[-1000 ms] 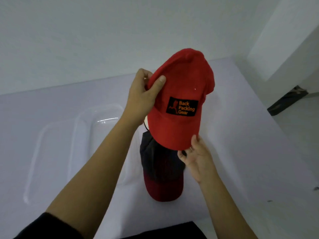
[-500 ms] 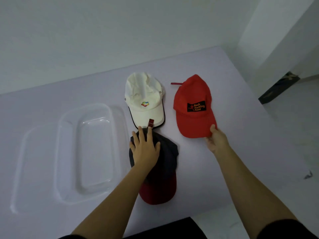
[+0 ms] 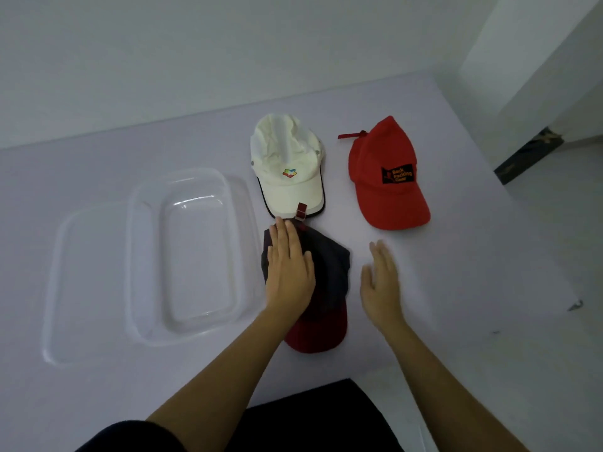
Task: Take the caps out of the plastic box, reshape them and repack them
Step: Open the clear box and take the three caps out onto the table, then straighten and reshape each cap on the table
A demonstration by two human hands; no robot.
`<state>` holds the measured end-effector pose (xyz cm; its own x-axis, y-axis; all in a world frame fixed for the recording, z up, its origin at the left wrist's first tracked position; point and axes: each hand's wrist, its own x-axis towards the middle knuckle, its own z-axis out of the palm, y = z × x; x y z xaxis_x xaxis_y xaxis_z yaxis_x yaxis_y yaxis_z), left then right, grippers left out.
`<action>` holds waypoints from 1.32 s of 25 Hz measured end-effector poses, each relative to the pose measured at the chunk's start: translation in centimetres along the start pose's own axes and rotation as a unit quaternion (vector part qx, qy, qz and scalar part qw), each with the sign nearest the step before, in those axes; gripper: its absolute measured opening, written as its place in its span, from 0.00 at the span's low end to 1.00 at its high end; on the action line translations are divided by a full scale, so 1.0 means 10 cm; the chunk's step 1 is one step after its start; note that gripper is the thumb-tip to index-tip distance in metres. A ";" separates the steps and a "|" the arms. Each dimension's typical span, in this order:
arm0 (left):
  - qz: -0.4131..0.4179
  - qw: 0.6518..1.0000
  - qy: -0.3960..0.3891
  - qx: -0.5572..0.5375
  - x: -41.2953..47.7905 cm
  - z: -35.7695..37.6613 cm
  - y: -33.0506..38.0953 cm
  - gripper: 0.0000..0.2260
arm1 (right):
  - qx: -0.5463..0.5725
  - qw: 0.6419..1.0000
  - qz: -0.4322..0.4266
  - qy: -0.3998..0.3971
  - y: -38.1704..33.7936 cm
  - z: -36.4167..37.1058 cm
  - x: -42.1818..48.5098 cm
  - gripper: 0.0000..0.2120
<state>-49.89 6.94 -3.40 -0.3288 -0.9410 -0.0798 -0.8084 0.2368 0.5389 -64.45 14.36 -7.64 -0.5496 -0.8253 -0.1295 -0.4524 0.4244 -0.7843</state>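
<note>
Our left hand [image 3: 288, 272] lies flat, fingers straight, on the dark cap [image 3: 329, 282] near the table's [image 3: 456, 288] front edge, and it hides part of the crown. Our right hand [image 3: 380, 282], blurred, hovers released beside it. The white cap [image 3: 287, 171] and red cap [image 3: 385, 177] lie nearer the far edge, and the plastic box [image 3: 192, 256] is at the left.

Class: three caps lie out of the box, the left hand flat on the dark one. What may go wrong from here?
The left hand lies flat on the dark cap; pressing may flatten its crown. Its strap lies on the white cap, so lifting either might drag the other. The white cap's crown is creased; packed so, creases may set.
</note>
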 end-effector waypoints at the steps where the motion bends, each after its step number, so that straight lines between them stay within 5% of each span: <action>1: 0.023 1.000 -0.012 -0.001 -0.16 0.03 -0.04 0.26 | 0.000 0.998 -0.028 -0.047 0.01 0.09 -0.28 0.24; 8: 0.044 0.990 -0.130 0.035 -1.03 0.33 -0.65 0.28 | -0.040 0.979 -0.081 -0.184 0.24 0.24 -1.07 0.41; 14: 0.071 0.980 -0.182 0.039 -0.95 0.33 -0.72 0.35 | -0.304 0.936 -0.151 -0.092 0.31 0.41 -0.94 0.42; 22: 0.057 0.971 -0.224 0.055 -0.91 0.27 -0.60 0.58 | -0.438 0.879 -0.172 -0.075 0.23 0.23 -0.63 0.39; 26: 0.009 0.983 -0.156 0.093 -0.94 0.36 -0.43 0.41 | -0.468 0.859 -0.187 -0.094 0.12 0.12 -0.61 0.39; 29: -0.010 0.989 -0.144 0.021 -0.95 0.30 -0.30 0.34 | -0.442 0.874 -0.163 -0.121 0.05 -0.02 -0.56 0.37; 33: 0.011 0.993 -0.112 -0.023 -0.92 0.12 -0.23 0.35 | -0.381 0.902 -0.161 -0.125 -0.07 -0.19 -0.41 0.12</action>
<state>-45.61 15.38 -4.94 -0.4508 -0.8571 -0.2493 -0.7785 0.2408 0.5796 -63.21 18.10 -5.38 -0.1703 -0.9693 -0.1776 -0.9642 0.2011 -0.1730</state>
